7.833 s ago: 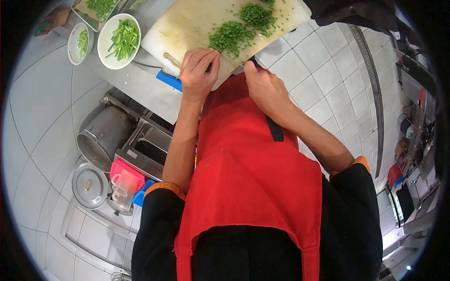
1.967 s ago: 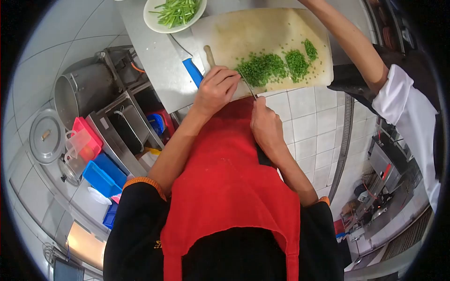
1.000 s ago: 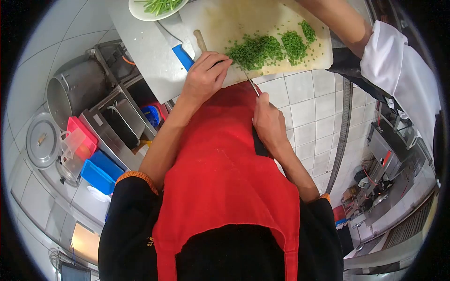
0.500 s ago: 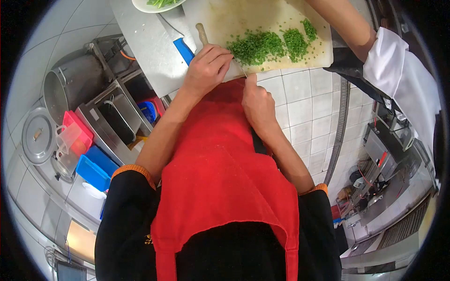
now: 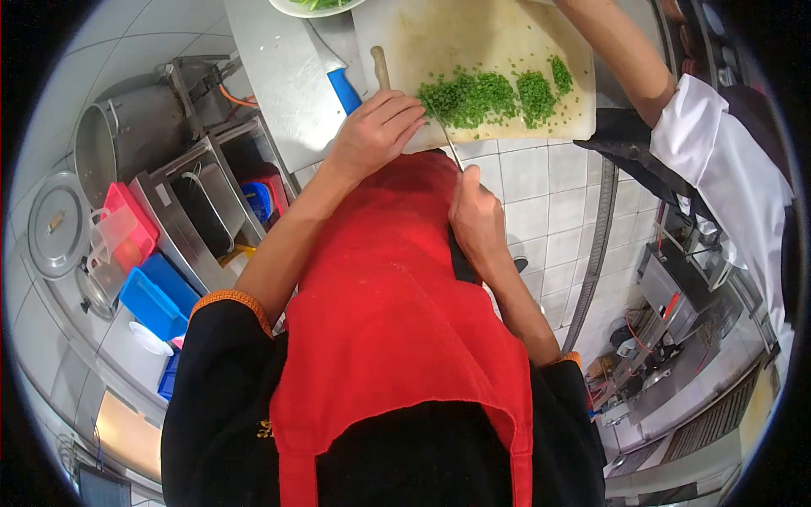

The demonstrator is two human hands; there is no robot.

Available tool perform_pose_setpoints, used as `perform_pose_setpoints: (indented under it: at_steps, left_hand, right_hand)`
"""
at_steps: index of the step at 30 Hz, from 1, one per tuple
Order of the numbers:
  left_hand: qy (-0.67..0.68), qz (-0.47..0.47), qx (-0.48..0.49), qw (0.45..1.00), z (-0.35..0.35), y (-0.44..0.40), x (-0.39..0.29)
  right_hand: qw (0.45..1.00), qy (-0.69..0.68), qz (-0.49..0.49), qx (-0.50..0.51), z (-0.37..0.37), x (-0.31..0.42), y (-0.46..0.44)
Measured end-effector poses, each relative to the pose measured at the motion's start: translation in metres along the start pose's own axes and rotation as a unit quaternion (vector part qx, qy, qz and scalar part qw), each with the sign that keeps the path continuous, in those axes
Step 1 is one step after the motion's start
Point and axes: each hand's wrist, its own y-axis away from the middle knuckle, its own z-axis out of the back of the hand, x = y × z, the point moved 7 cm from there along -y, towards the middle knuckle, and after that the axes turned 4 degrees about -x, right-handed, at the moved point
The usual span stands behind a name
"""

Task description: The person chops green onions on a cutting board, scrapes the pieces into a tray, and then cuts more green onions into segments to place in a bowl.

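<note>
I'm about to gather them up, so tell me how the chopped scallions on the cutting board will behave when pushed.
The chopped scallions would probably spread rather than slide as one mass: loose bits lie around the heaps. Each piece looks small, so likely light. Some could drop over the nearby edge of the cutting board.

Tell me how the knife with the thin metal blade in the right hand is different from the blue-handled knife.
The thin-bladed knife is gripped in the right hand, but the blue-handled knife lies on the grey metal counter. The thin-bladed knife's handle is hidden in the hand, while the blue-handled knife shows its bright handle. Both have metal blades.
</note>
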Motion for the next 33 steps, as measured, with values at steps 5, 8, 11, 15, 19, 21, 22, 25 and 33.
perform_pose_setpoints:
  at_steps: [5, 8, 11, 15, 19, 21, 22, 25, 33]
  left_hand:
    - [-0.003, -0.009, 0.001, 1.0, -0.002, 0.003, 0.003]
    - [0.001, -0.003, -0.003, 1.0, -0.003, 0.002, 0.003]
    - [0.008, 0.003, -0.001, 1.0, -0.005, 0.002, 0.003]
    - [0.001, 0.005, 0.005, 1.0, -0.005, 0.002, 0.002]
    - [0.001, 0.008, 0.01, 1.0, -0.005, 0.002, 0.004]
    - [0.004, 0.003, 0.016, 1.0, -0.003, 0.003, 0.004]
    - [0.003, 0.003, 0.021, 1.0, -0.002, 0.003, 0.004]
    - [0.005, 0.029, 0.05, 0.998, 0.002, 0.009, 0.008]
    - [0.017, 0.026, 0.083, 0.996, 0.008, 0.006, 0.0]
  right_hand:
    - [0.999, 0.034, 0.008, 0.026, -0.003, 0.01, -0.017]
    - [0.997, 0.052, -0.004, 0.054, -0.009, 0.011, -0.025]
    - [0.997, 0.063, -0.015, 0.046, -0.014, 0.015, -0.035]
    - [0.999, 0.048, -0.012, 0.018, -0.017, 0.007, -0.023]
    - [0.998, 0.053, -0.023, 0.032, -0.015, -0.013, 0.002]
    - [0.998, 0.058, -0.011, 0.015, -0.013, -0.018, 0.007]
    - [0.998, 0.063, 0.008, 0.004, -0.01, -0.017, 0.007]
    - [0.999, 0.0, 0.027, -0.036, 0.006, -0.012, 0.009]
    - [0.992, -0.068, -0.022, -0.1, 0.032, -0.004, -0.01]
